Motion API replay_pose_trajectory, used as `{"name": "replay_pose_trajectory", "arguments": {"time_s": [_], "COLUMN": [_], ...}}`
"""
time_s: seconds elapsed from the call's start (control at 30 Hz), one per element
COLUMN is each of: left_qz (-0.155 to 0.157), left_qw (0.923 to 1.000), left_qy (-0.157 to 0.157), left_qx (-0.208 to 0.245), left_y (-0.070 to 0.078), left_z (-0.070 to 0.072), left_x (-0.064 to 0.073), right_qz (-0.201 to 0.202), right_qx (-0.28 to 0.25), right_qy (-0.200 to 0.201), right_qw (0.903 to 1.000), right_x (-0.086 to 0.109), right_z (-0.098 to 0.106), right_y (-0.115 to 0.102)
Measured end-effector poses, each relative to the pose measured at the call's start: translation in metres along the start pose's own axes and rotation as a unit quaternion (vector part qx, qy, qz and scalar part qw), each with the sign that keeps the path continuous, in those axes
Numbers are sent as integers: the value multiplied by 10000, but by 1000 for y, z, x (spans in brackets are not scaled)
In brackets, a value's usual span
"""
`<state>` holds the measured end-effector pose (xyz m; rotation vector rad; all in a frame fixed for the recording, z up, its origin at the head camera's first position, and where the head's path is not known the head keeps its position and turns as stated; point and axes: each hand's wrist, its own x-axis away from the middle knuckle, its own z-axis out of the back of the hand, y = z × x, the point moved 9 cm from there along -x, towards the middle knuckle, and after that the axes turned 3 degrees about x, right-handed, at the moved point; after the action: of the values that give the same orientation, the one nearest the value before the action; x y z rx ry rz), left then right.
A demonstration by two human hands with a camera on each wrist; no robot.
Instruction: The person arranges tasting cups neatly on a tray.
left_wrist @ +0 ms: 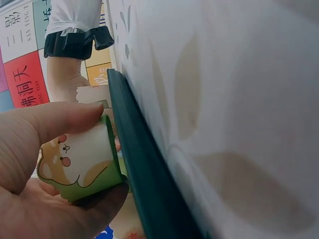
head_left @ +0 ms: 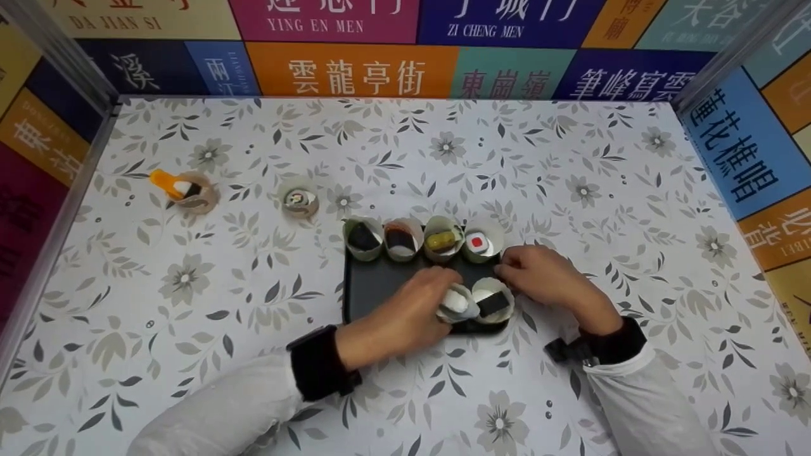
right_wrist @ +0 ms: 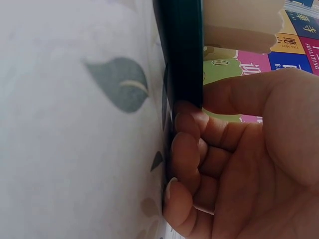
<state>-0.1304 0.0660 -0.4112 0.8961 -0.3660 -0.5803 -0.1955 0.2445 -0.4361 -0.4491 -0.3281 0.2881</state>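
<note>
My left hand (head_left: 405,310) grips a small paper cup (left_wrist: 84,162) with a cartoon animal print, thumb on one side and fingers on the other. A white food-like piece (head_left: 456,301) sits inside that cup. The cup is at the front part of a dark tray (head_left: 374,285), beside another cup (head_left: 504,311) with a black-wrapped piece. My right hand (head_left: 548,278) pinches the tray's right edge (right_wrist: 187,64) between thumb and curled fingers. Along the tray's back edge stand several cups, among them one with a red-centred white piece (head_left: 477,242) and one with a yellow piece (head_left: 441,240).
Left of the tray, on the floral tablecloth (head_left: 253,354), stand two more cups: one holds a sushi-like piece with an orange top (head_left: 166,182), the other a round roll (head_left: 296,199). Panels with printed characters (head_left: 355,76) border the table at the back and sides.
</note>
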Motion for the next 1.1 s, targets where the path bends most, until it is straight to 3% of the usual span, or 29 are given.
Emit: {"name": "replay_pose_trajectory", "arguments": {"time_s": [0.27,0.53,0.9,1.1], "left_qz": [11,94,-26,-64], "left_qw": [9994,9990,9985,9993], "left_qy": [-292,-387,-329,-214], "left_qx": [-187,-219,-429,-307], "left_y": [0,-1,1,2], "left_z": [-7,-9,-9,-7], "left_x": [0,-1,-2,2], "right_qz": [9,-27,19,-7], "right_qx": [-32,-7,-37,-38], "right_qy": [40,1,-10,-18], "right_qw": [10000,10000,10000,10000], "right_x": [-1,-2,0,-1], "right_z": [0,0,0,0], "right_y": [0,1,0,0]}}
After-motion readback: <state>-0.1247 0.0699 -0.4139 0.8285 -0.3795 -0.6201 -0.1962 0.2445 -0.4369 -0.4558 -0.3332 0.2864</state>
